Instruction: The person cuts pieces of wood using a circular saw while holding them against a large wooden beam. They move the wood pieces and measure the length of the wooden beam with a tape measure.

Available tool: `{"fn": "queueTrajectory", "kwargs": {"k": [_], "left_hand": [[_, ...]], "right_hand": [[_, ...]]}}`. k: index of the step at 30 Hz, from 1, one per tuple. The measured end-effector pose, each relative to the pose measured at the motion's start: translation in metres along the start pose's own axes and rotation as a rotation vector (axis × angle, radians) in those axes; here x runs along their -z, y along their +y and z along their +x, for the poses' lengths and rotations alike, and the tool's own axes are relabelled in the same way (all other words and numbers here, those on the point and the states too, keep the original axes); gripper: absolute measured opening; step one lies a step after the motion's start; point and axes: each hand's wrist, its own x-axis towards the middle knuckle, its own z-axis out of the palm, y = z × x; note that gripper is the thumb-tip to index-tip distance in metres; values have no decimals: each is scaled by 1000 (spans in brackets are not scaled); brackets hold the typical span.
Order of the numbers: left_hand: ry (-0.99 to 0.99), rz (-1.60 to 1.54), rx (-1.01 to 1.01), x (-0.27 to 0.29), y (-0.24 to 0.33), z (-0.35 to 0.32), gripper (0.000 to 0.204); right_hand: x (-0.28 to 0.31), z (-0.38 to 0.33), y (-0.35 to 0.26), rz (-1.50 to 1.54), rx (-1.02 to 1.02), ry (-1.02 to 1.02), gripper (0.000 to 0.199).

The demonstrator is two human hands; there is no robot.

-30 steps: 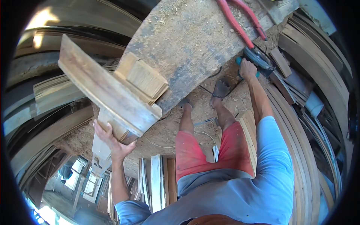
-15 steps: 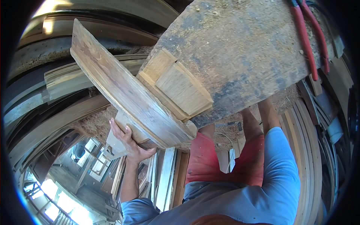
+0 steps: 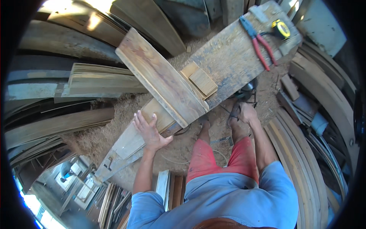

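My left hand (image 3: 150, 133) lies with spread fingers on a pale flat board (image 3: 131, 138) on the bench, beside a wide moulded wooden plank (image 3: 160, 78). That plank rests across the bench (image 3: 236, 51). Small wooden blocks (image 3: 204, 81) sit against its right side. Low beyond the bench's near edge, my right hand (image 3: 248, 113) has its fingers curled closed. What they hold, if anything, is hidden. Just above it, a dark tool with a shiny part (image 3: 248, 87) shows partly from under the bench.
Pliers with red handles (image 3: 263, 49) and a yellow-black tape measure (image 3: 281, 29) lie on the bench's far right. Stacked boards (image 3: 103, 80) line the left, and long planks (image 3: 301, 168) curve along the right. Sawdust covers the floor (image 3: 103, 129).
The view has shifted back, showing more of the bench and the tape measure. My right hand, hidden below the bench before, now shows beside it. My left hand still rests beside the moulded plank.
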Motion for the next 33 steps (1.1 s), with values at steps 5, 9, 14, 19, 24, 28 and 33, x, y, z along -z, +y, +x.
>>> {"fn": "queueTrajectory", "kwargs": {"k": [5,9,14,19,24,28,33], "left_hand": [[-7,9,51,7,6,-1,134],[-43,18,71,13,8,5,130],[-46,-19,105,14,6,3,131],[-91,-17,104,8,6,-1,132],[-284,25,181,27,10,0,134],[-365,-20,187,54,18,-7,120],[-262,-207,17,24,33,-16,95]], "right_hand": [[151,-104,-154,438,126,414,31],[165,-66,-226,177,150,536,55],[147,-48,-250,137,70,556,55],[119,-71,-177,306,56,623,51],[103,-167,-124,1026,-61,293,77],[95,-195,-47,1361,-194,341,70],[144,-204,111,1863,-117,651,19]]}}
